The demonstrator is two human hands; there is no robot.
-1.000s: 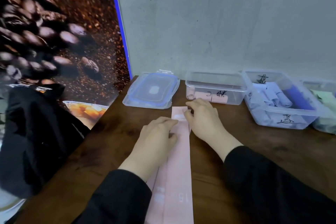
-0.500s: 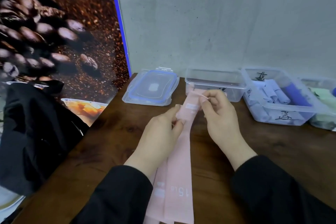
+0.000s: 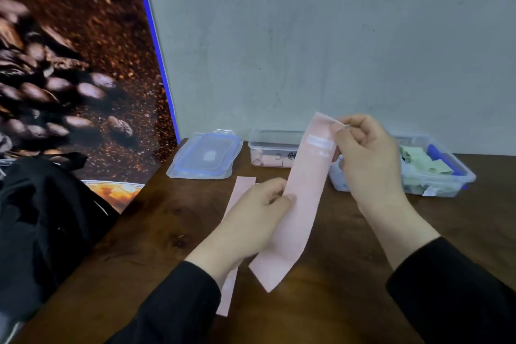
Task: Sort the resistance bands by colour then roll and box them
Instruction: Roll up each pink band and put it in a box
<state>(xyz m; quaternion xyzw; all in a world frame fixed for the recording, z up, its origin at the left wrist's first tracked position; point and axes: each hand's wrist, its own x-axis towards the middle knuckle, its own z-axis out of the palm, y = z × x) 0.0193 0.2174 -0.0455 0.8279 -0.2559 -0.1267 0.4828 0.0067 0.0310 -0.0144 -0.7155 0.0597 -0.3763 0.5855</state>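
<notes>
Long flat pink rubber band (image 3: 303, 204) held up mid frame, above brown wooden bench (image 3: 363, 246), long way running top right to bottom left. Right hand (image 3: 365, 156) pinches top end; left hand (image 3: 251, 220) pinches middle edge. Free bottom end hangs nearest left hand, so roll likely starts at top

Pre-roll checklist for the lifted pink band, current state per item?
1. Right hand pinches the top end of the lifted pink resistance band: ok.
2. Left hand holds the band's mid-section: ok.
3. Band flat, untwisted: ok, as far as visible.
4. Second pink band lies apart on the wooden table: ok.
5. Clear plastic box with pink rolls open: ok.
6. Room left in that box: cannot tell.
</notes>
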